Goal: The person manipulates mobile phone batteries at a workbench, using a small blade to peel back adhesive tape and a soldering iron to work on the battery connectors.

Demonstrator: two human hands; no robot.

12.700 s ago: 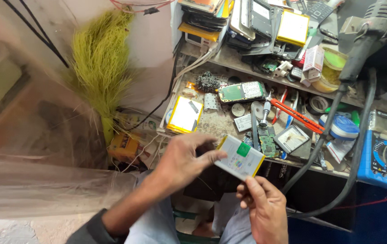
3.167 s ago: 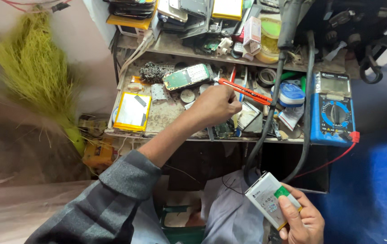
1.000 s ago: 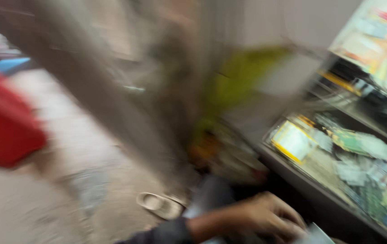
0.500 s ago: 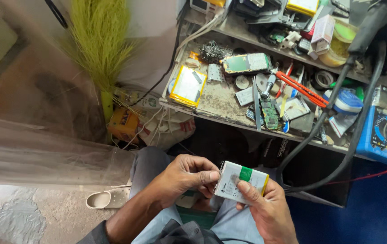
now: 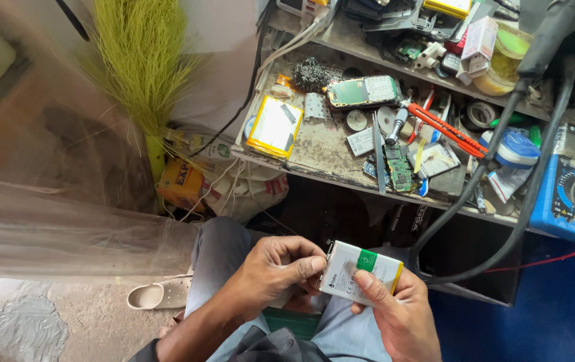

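Over my lap I hold a flat white phone battery (image 5: 360, 273) with a green label patch and a yellow edge. My right hand (image 5: 398, 315) grips it from below, thumb lying across its face. My left hand (image 5: 281, 268) pinches the battery's left edge with curled fingers. Both hands sit below the front edge of the cluttered workbench (image 5: 328, 151).
The bench carries a yellow-framed battery (image 5: 274, 126), a green circuit board (image 5: 364, 91), a red-handled tool (image 5: 445, 129), tweezers (image 5: 377, 151) and small parts. A blue multimeter (image 5: 572, 194) stands right, with black cables (image 5: 489, 167) hanging past. A green broom (image 5: 141, 67) and a sandal (image 5: 157, 293) lie left.
The camera swung back from a blurred look left to the bench and lap. My left hand, earlier reaching onto the bench, now holds the battery together with my right hand.
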